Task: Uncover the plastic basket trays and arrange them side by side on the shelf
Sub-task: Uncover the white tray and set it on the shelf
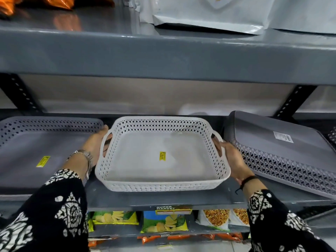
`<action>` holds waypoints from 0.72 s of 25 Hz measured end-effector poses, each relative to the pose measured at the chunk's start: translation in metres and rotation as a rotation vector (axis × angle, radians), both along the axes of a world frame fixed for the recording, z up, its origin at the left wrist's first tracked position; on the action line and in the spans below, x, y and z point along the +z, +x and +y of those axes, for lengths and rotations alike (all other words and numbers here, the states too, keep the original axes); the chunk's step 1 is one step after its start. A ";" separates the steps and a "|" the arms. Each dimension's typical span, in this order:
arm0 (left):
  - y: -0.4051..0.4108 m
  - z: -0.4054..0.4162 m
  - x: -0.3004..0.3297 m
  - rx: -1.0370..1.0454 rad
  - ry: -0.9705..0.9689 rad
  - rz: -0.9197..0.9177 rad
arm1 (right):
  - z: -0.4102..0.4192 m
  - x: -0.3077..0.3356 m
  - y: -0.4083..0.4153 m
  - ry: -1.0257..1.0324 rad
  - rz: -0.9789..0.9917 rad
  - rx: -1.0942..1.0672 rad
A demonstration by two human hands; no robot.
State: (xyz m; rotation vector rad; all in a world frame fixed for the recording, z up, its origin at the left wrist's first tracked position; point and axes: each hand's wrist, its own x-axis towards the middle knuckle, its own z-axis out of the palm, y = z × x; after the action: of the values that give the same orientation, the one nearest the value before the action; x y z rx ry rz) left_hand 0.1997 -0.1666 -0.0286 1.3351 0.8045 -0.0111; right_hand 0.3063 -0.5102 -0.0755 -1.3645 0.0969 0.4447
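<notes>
A white perforated basket tray (145, 157) with a yellow sticker sits upright in the middle of the grey shelf (145, 199). My left hand (96, 142) grips its left handle and my right hand (231, 157) holds its right handle. To the left lies a grey basket tray (36, 151), upright, with a yellow sticker inside. On the right a second grey basket tray (283, 151) lies upside down and tilted, its flat bottom with a white label facing up. The white tray's front edge reaches close to the shelf lip.
The shelf above (163, 55) overhangs and carries white bags (218, 13) and orange packets (58, 2). Black slotted brackets (20, 91) stand at the back corners. Below the shelf hang snack bags (163, 222) and a price label (172, 209).
</notes>
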 end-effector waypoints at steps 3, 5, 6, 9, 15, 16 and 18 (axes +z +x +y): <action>0.001 -0.003 -0.008 -0.007 0.056 0.034 | -0.001 -0.015 -0.004 0.059 0.016 -0.016; 0.005 -0.006 -0.012 -0.002 0.077 0.041 | 0.000 -0.017 -0.005 0.071 0.009 -0.023; 0.006 -0.008 -0.012 -0.013 0.111 0.051 | 0.000 -0.016 -0.006 0.068 0.002 -0.024; 0.012 -0.006 -0.011 -0.020 0.224 0.063 | 0.001 -0.014 -0.011 0.041 -0.020 -0.028; 0.013 -0.025 0.001 -0.162 0.733 0.178 | -0.009 0.011 -0.023 -0.049 -0.091 0.024; 0.016 -0.037 0.008 -0.192 0.845 0.158 | -0.017 0.021 -0.023 -0.053 -0.119 -0.009; 0.030 -0.071 0.022 -0.267 0.910 0.055 | -0.046 0.041 -0.021 -0.070 -0.193 -0.105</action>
State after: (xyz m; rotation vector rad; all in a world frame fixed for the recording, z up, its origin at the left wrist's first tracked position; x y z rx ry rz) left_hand 0.2293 -0.2377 -0.0063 2.3051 0.6871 0.1220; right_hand 0.2855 -0.5558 -0.0343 -1.4570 0.0246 0.2221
